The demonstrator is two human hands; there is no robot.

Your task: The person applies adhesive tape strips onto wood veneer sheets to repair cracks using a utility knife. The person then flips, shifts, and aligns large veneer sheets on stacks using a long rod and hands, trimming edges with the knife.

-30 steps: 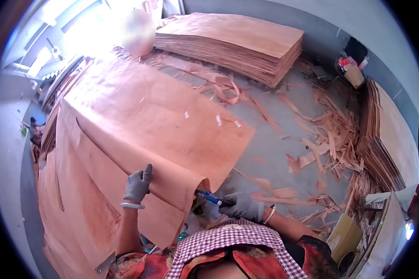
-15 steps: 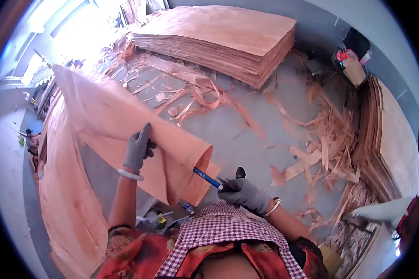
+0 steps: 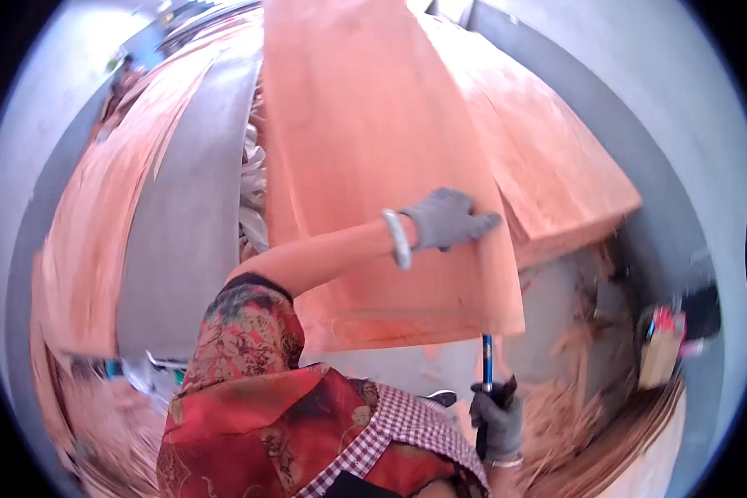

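Under gloved fingers (image 3: 480, 223), thin veneer (image 3: 365, 124)

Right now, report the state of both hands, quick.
Left hand: over the thin wood sheet, near its right edge; whether it grips cannot be told.
Right hand: closed, holding the blue rod.

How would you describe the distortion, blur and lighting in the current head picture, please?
In the head view, fisheye distortion bows the right-hand wall and blackens the corners; the orange sheet and lower-right scraps look smeared, perhaps by motion; pale glare washes out the upper left.
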